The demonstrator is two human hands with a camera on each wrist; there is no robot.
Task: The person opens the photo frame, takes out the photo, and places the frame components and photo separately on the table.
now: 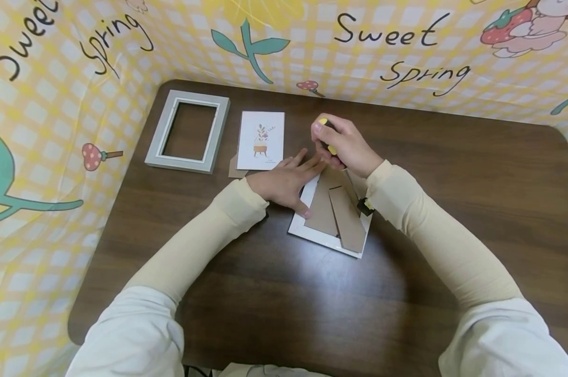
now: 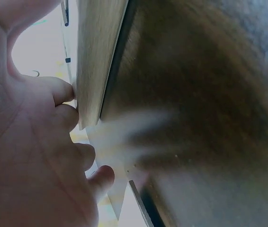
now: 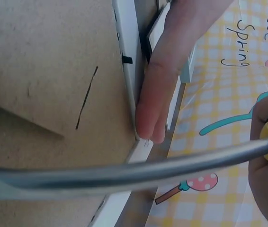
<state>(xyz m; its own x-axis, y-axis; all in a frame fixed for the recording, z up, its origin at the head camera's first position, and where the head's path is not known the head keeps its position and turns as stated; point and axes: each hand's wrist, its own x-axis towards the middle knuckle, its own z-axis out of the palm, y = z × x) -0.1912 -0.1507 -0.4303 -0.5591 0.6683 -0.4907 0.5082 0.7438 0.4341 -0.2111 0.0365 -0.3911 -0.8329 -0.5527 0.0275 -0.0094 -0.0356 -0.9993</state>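
A white picture frame (image 1: 297, 224) lies face down on the table, its brown backing board (image 3: 39, 56) showing, with a strip-like stand flap (image 1: 348, 225) on it. My left hand (image 1: 286, 183) is spread over the frame's left side, fingertips at the far corner and thumb near the front. In the left wrist view, several fingers of the left hand (image 2: 34, 137) lie along the frame's wooden-looking edge (image 2: 96, 52). My right hand (image 1: 342, 141) grips the yellow and black handle of a screwdriver (image 1: 328, 137). In the right wrist view its metal shaft (image 3: 124, 177) crosses over the backing board.
A grey empty picture frame (image 1: 156, 141) lies at the back left. Beside it is a white card with a potted-plant print (image 1: 262, 141), partly over a brown board (image 1: 233, 166). A yellow checked cloth (image 1: 284, 68) hangs behind the dark wooden table (image 1: 491, 209).
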